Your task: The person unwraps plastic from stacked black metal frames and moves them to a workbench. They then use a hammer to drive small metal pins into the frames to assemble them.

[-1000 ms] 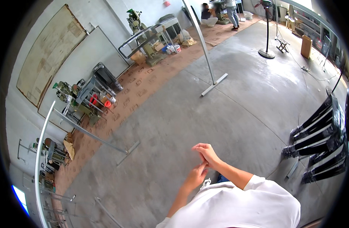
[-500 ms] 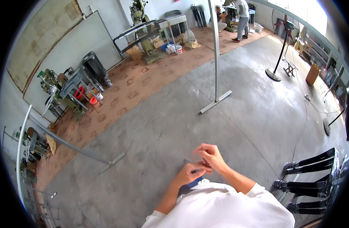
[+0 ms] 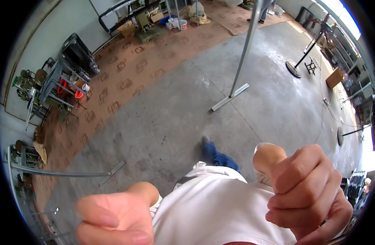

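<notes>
Both of my hands are raised close in front of me, wide apart on either side of my white shirt [image 3: 212, 204]. My left hand [image 3: 114, 218] is at the lower left, its fingers curled in. Part of its palm shows bare, and the frame's lower edge cuts it off. At the lower right, my right hand [image 3: 308, 192] is closed in a fist with the knuckles up. The inside of that fist is hidden, so I cannot see whether it holds anything. Below the shirt, a leg in blue trousers [image 3: 220, 158] steps on the grey floor [image 3: 167, 122].
A metal post [image 3: 244, 53] stands on a flat foot ahead. Another frame's curved bar [image 3: 65, 171] is at left. Machines [image 3: 28, 85] and stacked black parts [image 3: 77, 53] line the left wall. A fan stand [image 3: 308, 51] and a cardboard box [image 3: 335, 77] are at right.
My hands were together at my waist; they have come apart and up toward me. The view has tipped downward, and the black wrapped parts at right have mostly left the picture.
</notes>
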`<state>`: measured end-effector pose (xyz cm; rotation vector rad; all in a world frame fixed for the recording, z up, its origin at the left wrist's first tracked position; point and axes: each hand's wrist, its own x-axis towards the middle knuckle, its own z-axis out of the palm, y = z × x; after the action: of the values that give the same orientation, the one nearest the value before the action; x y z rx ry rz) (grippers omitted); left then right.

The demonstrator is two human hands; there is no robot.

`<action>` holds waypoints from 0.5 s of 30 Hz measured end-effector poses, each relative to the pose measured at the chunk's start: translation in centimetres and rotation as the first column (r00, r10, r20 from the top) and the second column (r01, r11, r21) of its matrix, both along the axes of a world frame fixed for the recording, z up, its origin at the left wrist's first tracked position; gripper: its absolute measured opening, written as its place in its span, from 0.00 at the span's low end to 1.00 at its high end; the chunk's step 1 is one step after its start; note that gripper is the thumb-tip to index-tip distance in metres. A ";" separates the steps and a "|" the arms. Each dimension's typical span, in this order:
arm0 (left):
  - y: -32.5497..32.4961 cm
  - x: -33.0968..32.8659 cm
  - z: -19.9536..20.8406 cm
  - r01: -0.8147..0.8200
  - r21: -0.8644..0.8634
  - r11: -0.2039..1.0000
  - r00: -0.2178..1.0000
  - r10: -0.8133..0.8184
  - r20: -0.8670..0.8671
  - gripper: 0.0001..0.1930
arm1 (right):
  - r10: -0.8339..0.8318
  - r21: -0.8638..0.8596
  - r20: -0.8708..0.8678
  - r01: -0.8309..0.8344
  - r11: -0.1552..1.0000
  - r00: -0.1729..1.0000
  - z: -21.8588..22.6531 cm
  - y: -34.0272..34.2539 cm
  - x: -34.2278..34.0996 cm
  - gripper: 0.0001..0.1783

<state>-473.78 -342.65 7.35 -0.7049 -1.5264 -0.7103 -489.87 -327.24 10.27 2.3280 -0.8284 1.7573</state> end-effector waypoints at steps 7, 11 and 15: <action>-12.5 -13.6 -1.0 -0.511 -0.111 0.852 0.857 0.496 -0.139 0.16 | -0.145 0.030 0.132 0.142 0.989 0.981 -1.9 -14.0 -12.0 0.09; -20.4 -21.2 0.7 -0.586 -0.194 0.787 0.800 0.525 -0.291 0.16 | 0.132 -0.312 0.124 -0.088 0.946 0.983 -1.6 -23.6 -21.6 0.07; -28.3 -28.6 -1.0 -0.505 0.230 0.832 0.783 0.554 -0.284 0.14 | -0.066 -0.169 0.272 0.116 0.979 0.960 -2.3 -32.0 -29.9 0.04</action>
<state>-502.38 -370.95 6.37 -0.2388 -1.2489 -0.2412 -519.79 -359.29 7.96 1.9362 -0.7577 2.0390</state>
